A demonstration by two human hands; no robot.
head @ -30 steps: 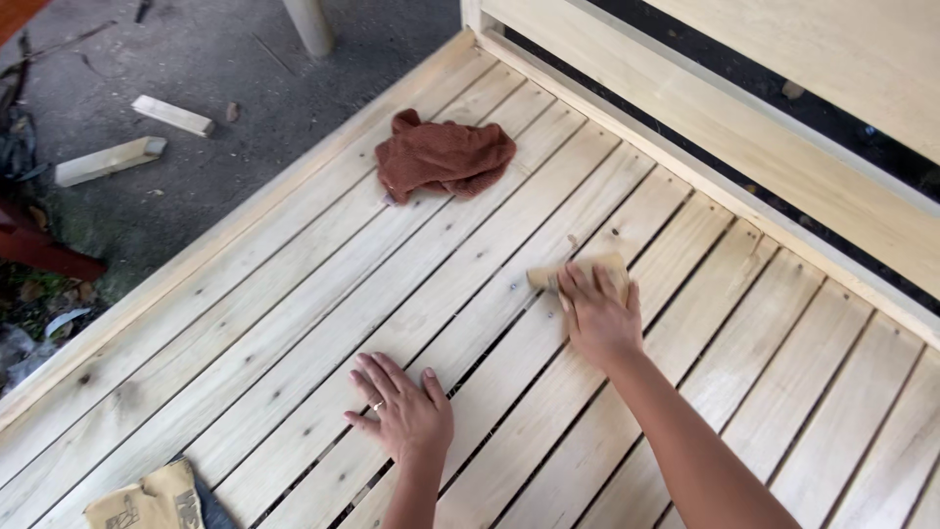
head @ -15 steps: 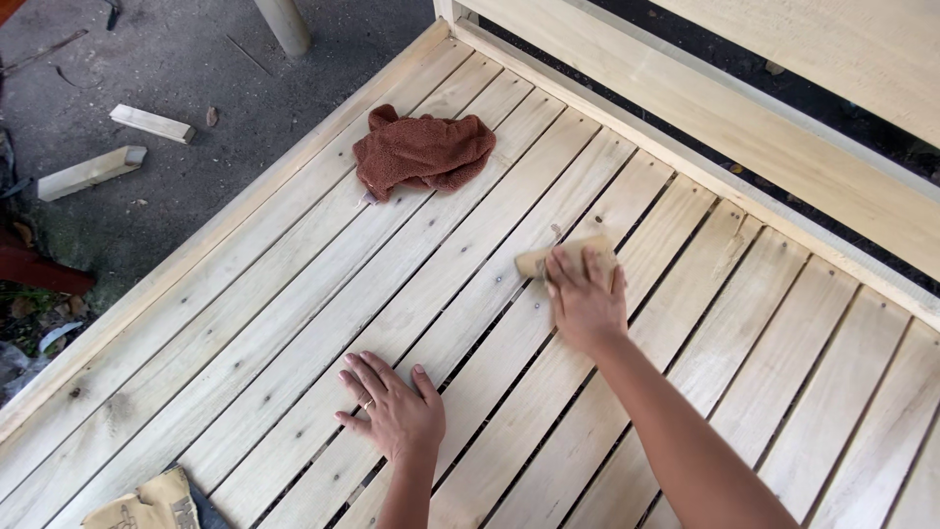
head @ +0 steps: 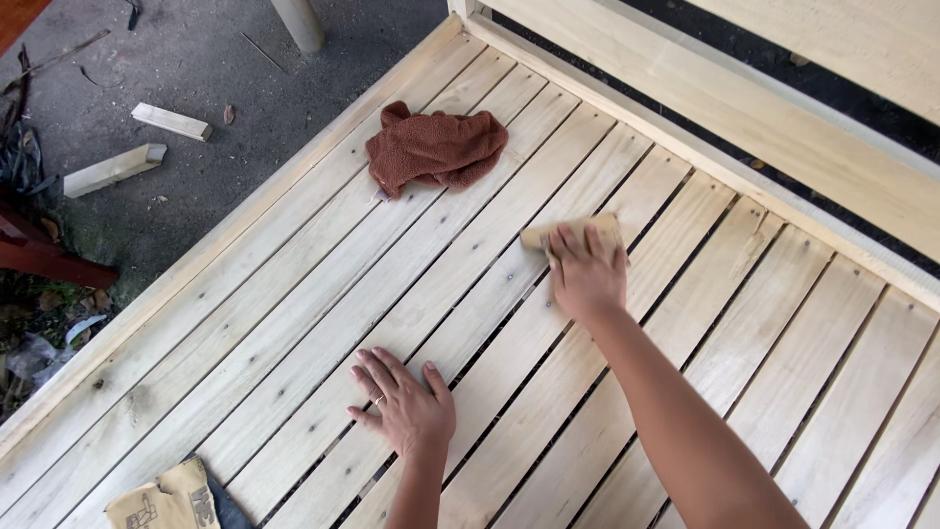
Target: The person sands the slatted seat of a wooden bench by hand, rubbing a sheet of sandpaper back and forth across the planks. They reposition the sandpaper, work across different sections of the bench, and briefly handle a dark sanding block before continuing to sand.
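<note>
Slatted frame (head: 294,323): a big frame of pale wood slats with thin gaps between them; both hands are on it and it fills most of the view
Side rail (head: 783,127): a long pale board along the far edge, higher than the slats
Ground (head: 147,59): grey and dusty, to the left of the frame
Brown cloth (head: 436,149): a rag lying crumpled on the slats, well apart from both hands
Wood offcuts (head: 113,168): two short pale bits lying on the ground
Left hand (head: 406,407): flat on a slat, fingers spread, holding nothing; it looks like it props the person up
Right hand (head: 586,274): fingers bent down, pressing on the sandpaper pad, maybe to hold it tight against the wood
Sandpaper pad (head: 578,231): small and tan, on a slat near the side rail, peeking out from under the right fingers
Spare sandpaper (head: 162,500): tan sheets with dark print on the back, at the near left edge
</note>
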